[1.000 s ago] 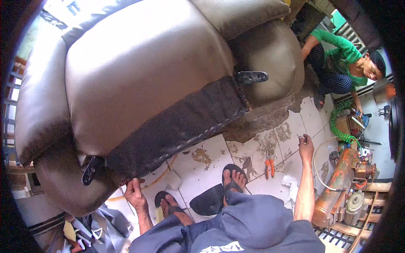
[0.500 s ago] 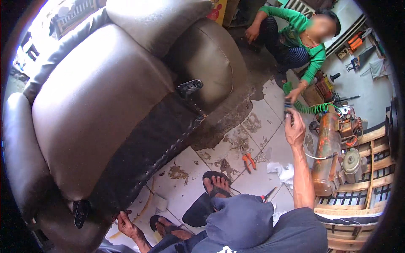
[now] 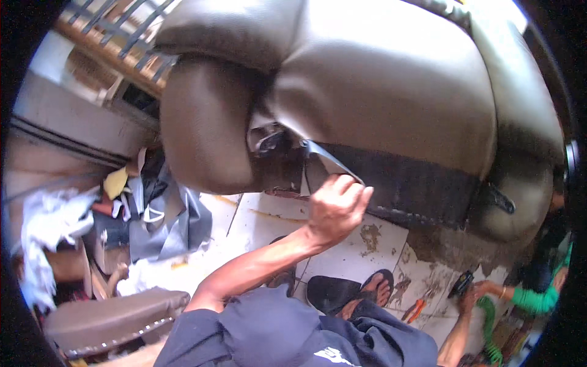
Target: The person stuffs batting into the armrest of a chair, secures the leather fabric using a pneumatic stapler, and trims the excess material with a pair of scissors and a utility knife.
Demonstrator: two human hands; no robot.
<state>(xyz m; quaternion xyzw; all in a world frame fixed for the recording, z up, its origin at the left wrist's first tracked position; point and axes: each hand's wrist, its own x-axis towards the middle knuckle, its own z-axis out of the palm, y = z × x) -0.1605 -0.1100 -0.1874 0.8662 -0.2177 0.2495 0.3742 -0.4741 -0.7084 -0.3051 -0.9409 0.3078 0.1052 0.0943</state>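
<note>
My left hand (image 3: 340, 205) pinches the loose corner of a black fabric strip (image 3: 416, 186) along the lower edge of a brown leather-covered sofa (image 3: 391, 104). The flap is lifted, showing its grey underside beside a black metal bracket (image 3: 272, 142). At the lower right, my right hand (image 3: 469, 301) is closed on a small black air tool (image 3: 461, 284), which looks like a staple gun. Another person's hand (image 3: 489, 289), in a green sleeve, touches or nearly touches it there. My right fingers are partly hidden.
Orange-handled pliers (image 3: 417, 310) lie on the stained tile floor near my sandalled foot (image 3: 376, 287). A green coiled hose (image 3: 489, 330) hangs at the lower right. Leather scraps (image 3: 171, 226), white stuffing (image 3: 46, 238) and a brown padded piece (image 3: 119, 318) are at the left.
The view has swung left, so the sofa sits further right. My left hand has come up and lifted the fabric corner. My right hand stays by the other person's hand with the tool.
</note>
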